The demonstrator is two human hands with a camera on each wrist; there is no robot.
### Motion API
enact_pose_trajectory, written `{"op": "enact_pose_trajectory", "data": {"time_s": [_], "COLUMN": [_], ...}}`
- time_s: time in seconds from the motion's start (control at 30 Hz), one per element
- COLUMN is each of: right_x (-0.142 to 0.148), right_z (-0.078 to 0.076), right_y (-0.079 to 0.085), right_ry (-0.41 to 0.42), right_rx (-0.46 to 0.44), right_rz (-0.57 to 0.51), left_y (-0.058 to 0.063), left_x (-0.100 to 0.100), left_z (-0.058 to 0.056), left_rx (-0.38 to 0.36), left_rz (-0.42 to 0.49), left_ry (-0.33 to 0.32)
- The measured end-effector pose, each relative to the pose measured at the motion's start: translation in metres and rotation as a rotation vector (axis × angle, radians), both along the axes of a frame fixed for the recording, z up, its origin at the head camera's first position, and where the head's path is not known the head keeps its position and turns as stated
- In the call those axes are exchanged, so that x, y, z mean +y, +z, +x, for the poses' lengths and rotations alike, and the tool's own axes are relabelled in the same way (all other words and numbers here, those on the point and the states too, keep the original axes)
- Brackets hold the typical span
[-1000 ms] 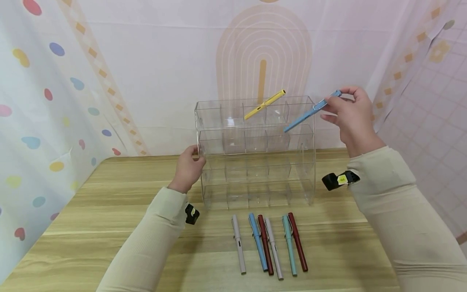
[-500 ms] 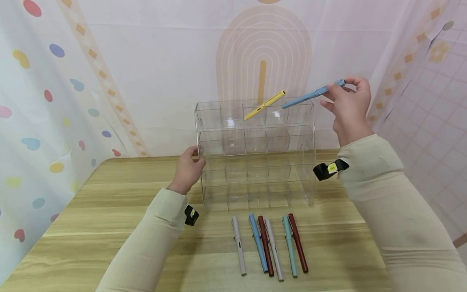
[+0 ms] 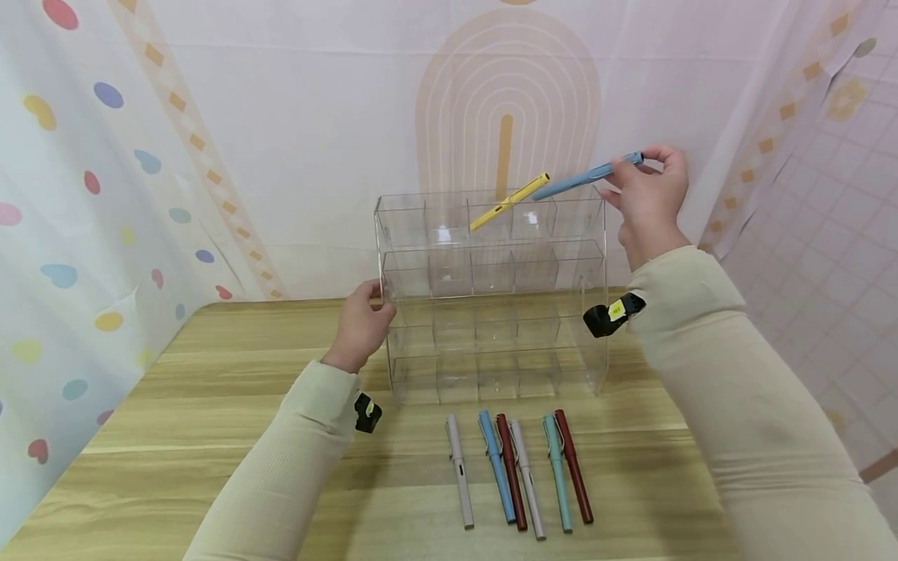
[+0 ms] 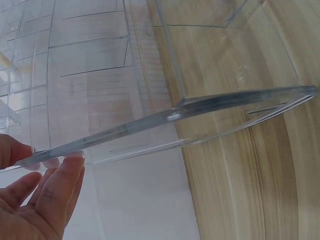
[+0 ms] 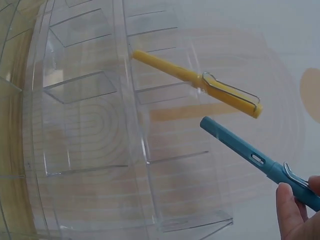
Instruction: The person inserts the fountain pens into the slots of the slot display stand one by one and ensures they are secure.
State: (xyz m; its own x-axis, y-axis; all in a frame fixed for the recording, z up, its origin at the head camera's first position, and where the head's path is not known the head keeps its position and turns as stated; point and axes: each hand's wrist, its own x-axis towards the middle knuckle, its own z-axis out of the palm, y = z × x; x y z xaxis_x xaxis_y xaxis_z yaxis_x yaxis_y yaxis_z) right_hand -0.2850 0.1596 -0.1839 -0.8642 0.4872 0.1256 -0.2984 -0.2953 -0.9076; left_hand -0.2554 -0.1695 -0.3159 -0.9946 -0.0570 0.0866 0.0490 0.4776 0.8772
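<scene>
A clear acrylic pen rack [image 3: 494,273] with tiered compartments stands on the table. My left hand [image 3: 361,326] holds its left side panel, thumb on one face and fingers on the other, as the left wrist view shows. My right hand [image 3: 652,199] pinches a blue pen [image 3: 582,181] near its clip end, above the top tier's right part. The blue pen slants, its far end lower and pointing left. In the right wrist view that end is apart from a yellow pen [image 5: 197,82], which leans in the top tier with its clipped cap sticking up.
On the wooden table [image 3: 231,374] before the rack lie several capped pens: a grey pen [image 3: 459,471], a blue pen [image 3: 496,467], a dark red pen [image 3: 510,471], a teal pen [image 3: 557,474] and others. A patterned curtain [image 3: 302,140] hangs behind.
My right hand has risen and moved left with the blue pen, which now lies flatter and above the top tier. The left hand and the rack have stayed in place.
</scene>
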Motion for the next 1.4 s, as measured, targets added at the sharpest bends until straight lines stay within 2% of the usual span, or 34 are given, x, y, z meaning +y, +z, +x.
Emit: {"op": "enact_pose_trajectory", "data": {"time_s": [0.5,0.83,1.4], "right_x": [-0.018,-0.026,-0.029], "right_z": [-0.012,-0.015,-0.019], "right_y": [-0.015,-0.018,-0.023], "right_ry": [0.003,0.011,0.036], "right_rx": [-0.028,-0.064,-0.063], "right_rz": [0.069,0.157,0.194], "left_y": [0.001,-0.001,-0.002], "left_x": [-0.001,-0.003,-0.002], "left_z": [0.001,0.001,0.000], "left_rx": [-0.001,-0.004,-0.003], "left_rz": [-0.017,-0.022,-0.011], "left_ry": [-0.005,-0.008,-0.008]}}
